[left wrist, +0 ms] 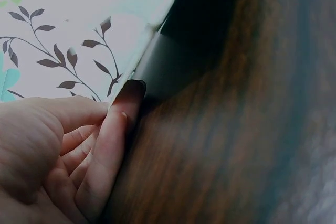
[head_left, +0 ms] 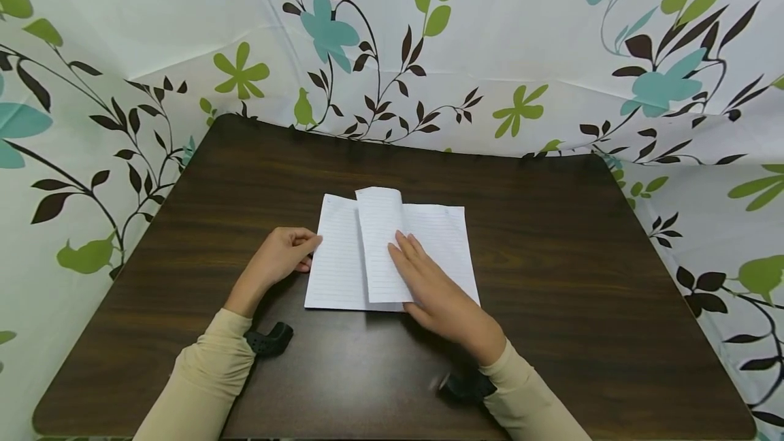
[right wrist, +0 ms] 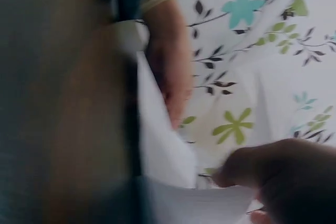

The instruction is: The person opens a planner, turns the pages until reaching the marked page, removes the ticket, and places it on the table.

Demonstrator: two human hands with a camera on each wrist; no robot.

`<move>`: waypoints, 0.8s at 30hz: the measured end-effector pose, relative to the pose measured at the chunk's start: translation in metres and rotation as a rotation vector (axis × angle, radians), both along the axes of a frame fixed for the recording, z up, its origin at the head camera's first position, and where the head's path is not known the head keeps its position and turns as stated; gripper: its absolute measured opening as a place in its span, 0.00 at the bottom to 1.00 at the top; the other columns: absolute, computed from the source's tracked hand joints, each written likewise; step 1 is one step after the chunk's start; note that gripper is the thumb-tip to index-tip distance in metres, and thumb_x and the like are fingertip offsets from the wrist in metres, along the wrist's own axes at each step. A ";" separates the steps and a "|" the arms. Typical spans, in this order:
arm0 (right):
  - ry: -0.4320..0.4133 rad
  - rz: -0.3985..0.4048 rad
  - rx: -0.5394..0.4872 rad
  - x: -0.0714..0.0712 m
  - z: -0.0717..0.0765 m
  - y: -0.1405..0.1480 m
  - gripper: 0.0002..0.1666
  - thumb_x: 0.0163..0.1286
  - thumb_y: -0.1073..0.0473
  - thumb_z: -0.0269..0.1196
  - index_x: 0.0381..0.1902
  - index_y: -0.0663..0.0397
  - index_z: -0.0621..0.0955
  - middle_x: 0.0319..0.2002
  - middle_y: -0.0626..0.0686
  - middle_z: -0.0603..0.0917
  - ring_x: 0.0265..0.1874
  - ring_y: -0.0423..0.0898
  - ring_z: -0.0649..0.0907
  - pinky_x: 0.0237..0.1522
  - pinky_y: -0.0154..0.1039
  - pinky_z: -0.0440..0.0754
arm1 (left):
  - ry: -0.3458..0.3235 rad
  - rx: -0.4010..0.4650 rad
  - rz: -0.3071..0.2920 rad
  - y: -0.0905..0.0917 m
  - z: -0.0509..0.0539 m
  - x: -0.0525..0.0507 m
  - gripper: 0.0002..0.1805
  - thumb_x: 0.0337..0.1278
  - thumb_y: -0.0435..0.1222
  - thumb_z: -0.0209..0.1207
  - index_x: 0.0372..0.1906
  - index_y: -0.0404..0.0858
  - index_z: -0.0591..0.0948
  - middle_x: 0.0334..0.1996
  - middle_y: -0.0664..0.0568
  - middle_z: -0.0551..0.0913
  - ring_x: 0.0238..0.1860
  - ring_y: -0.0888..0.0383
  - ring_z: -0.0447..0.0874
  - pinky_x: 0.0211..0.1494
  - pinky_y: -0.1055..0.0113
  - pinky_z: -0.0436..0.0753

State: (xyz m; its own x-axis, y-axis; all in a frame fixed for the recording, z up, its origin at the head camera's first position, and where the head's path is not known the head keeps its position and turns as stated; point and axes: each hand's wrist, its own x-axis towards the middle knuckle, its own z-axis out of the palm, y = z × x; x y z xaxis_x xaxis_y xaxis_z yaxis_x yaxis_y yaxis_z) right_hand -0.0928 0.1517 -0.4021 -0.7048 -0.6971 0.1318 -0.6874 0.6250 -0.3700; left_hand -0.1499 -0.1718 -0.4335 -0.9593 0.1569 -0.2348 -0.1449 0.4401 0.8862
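Observation:
An open notebook with lined white pages [head_left: 333,257] lies on the dark wooden table. One leaf [head_left: 380,243] stands raised and curved near the middle, leaning over the left page. My left hand [head_left: 283,254] pinches the notebook's left edge between thumb and fingers; the left wrist view shows the dark cover [left wrist: 163,72] by the fingertips. Across the raised leaf lies my right hand [head_left: 437,295], fingers extended and touching the paper, with the thumb low by the bottom edge. In the right wrist view, the bent paper [right wrist: 199,198] is beside the shadowed right hand [right wrist: 283,182].
The brown table [head_left: 563,278] extends around the notebook on all sides. A white cloth [head_left: 551,33] printed with leaves and flowers hangs behind and beside it. Black wrist devices [head_left: 269,340] sit below both hands.

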 end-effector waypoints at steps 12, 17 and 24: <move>0.196 0.028 0.087 0.002 -0.024 -0.021 0.49 0.63 0.63 0.74 0.78 0.62 0.65 0.81 0.64 0.60 0.81 0.60 0.62 0.79 0.54 0.67 | -0.001 -0.015 0.004 0.001 0.000 0.002 0.20 0.80 0.40 0.55 0.58 0.26 0.83 0.32 0.47 0.87 0.29 0.63 0.84 0.34 0.73 0.88; 0.212 0.028 0.130 0.002 -0.031 -0.025 0.45 0.69 0.57 0.72 0.78 0.60 0.67 0.81 0.62 0.62 0.81 0.59 0.63 0.79 0.52 0.68 | -0.007 -0.023 0.007 0.000 0.001 0.003 0.21 0.80 0.40 0.55 0.59 0.26 0.82 0.32 0.47 0.87 0.29 0.63 0.85 0.35 0.73 0.88; 0.190 0.025 0.144 0.002 -0.036 -0.031 0.42 0.73 0.50 0.69 0.78 0.58 0.67 0.80 0.61 0.63 0.81 0.58 0.63 0.78 0.53 0.69 | 0.015 -0.019 -0.001 0.000 0.001 0.002 0.21 0.81 0.40 0.52 0.58 0.26 0.82 0.35 0.43 0.89 0.28 0.63 0.86 0.35 0.72 0.88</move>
State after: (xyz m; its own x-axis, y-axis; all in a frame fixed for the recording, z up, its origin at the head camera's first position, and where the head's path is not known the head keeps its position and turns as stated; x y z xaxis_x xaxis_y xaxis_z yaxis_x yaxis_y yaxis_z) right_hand -0.0908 0.1211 -0.4379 -0.6594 -0.7350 0.1580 -0.7518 0.6442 -0.1408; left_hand -0.1482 -0.1718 -0.4330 -0.9627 0.1530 -0.2230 -0.1310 0.4574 0.8796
